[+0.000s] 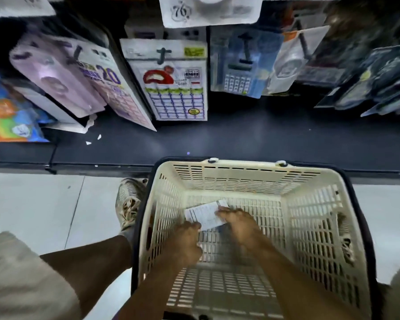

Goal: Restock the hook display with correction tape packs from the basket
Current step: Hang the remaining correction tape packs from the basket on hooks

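Observation:
A cream slatted basket [314, 218] stands on the floor below me. Both my hands reach into it. At its bottom lies a white correction tape pack [203, 214], printed back facing up. My left hand [185, 245] holds the pack's near left edge with curled fingers. My right hand [237, 224] lies over the pack's right end, fingers bent down onto it. Above, packs hang on hooks: a pack with a red and white dispenser [171, 82] in the middle, a purple pack [62, 75] to its left, a blue pack [237, 63] to its right.
A dark base shelf [252, 139] runs between the hooks and the basket. My left shoe [128, 202] stands beside the basket's left wall on the pale floor tiles [32, 204]. Dark packs [374, 79] hang at the far right, colourful ones [7, 112] at the far left.

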Action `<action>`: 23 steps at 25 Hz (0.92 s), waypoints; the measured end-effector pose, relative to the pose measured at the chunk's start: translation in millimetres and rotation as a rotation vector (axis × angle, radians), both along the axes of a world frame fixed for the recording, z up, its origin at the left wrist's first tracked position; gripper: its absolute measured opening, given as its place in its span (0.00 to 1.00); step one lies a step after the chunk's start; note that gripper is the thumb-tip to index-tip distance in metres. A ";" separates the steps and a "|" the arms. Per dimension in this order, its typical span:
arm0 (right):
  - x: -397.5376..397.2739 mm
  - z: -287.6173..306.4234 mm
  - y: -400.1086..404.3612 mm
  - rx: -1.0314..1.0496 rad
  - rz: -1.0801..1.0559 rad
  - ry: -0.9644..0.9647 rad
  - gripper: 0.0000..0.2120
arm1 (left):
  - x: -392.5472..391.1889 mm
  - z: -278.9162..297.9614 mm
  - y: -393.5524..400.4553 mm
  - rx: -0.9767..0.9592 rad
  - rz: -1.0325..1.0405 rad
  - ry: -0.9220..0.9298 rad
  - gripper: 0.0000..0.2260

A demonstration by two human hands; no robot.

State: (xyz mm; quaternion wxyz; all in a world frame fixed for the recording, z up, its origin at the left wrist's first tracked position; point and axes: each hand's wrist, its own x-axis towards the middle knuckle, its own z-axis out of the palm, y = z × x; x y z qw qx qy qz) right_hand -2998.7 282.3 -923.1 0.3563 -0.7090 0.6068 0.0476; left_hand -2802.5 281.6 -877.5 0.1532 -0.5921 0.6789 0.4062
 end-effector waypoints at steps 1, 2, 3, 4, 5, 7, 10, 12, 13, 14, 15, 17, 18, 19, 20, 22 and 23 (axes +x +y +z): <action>-3.9 11.8 -13.9 -0.018 -0.033 -0.069 0.15 | 1.7 0.8 -2.1 -0.029 0.037 0.008 0.31; -6.6 25.2 -25.7 -0.037 -0.057 -0.113 0.11 | 1.9 6.0 -5.1 -0.053 0.098 0.035 0.34; -8.8 41.3 -34.2 -0.048 -0.097 -0.172 0.09 | -0.6 14.4 -7.9 -0.092 0.156 0.079 0.34; -10.9 59.6 -41.5 -0.071 -0.133 -0.239 0.08 | -6.6 26.0 -12.2 -0.128 0.200 0.144 0.31; -10.0 77.2 -47.1 -0.098 -0.188 -0.323 0.06 | -13.4 38.6 -16.3 -0.139 0.270 0.253 0.25; -9.4 115.6 -56.0 -0.273 -0.459 -0.515 0.06 | -33.1 69.9 -26.6 -0.117 0.498 0.609 0.13; -27.1 196.5 -58.2 -0.677 -0.954 -0.778 0.19 | -70.9 149.6 -47.8 -0.188 0.773 1.020 0.13; -36.3 258.2 -57.5 -0.574 -0.846 -1.018 0.23 | -90.8 216.2 -63.7 -0.299 0.798 1.187 0.16; -37.5 284.6 -57.4 -0.465 -0.718 -1.126 0.23 | -98.0 249.6 -70.8 -0.324 0.723 1.254 0.15; -38.9 308.3 -57.2 -0.444 -0.640 -1.203 0.21 | -103.7 281.2 -77.3 -0.344 0.610 1.289 0.14; -42.1 332.7 -58.7 -0.514 -0.642 -1.254 0.19 | -108.4 313.6 -83.1 -0.383 0.484 1.266 0.12; -53.8 376.8 -62.1 -0.700 -0.780 -1.305 0.14 | -112.9 364.5 -94.3 -0.598 0.267 1.082 0.11; -64.0 394.6 -64.4 -0.744 -0.854 -1.313 0.11 | -111.7 384.9 -101.1 -0.781 0.158 0.900 0.12; -76.0 410.4 -65.9 -0.758 -0.915 -1.298 0.07 | -106.9 399.1 -106.8 -0.980 0.051 0.665 0.15; -88.7 423.9 -66.3 -0.755 -0.964 -1.245 0.05 | -100.1 406.2 -112.0 -1.132 -0.028 0.453 0.18; -110.4 439.5 -66.9 -0.742 -1.038 -1.115 0.04 | -80.5 403.4 -119.5 -1.224 -0.089 0.175 0.23; -116.8 444.3 -65.3 -0.739 -1.047 -1.094 0.04 | -73.2 398.4 -120.1 -1.196 -0.089 0.101 0.25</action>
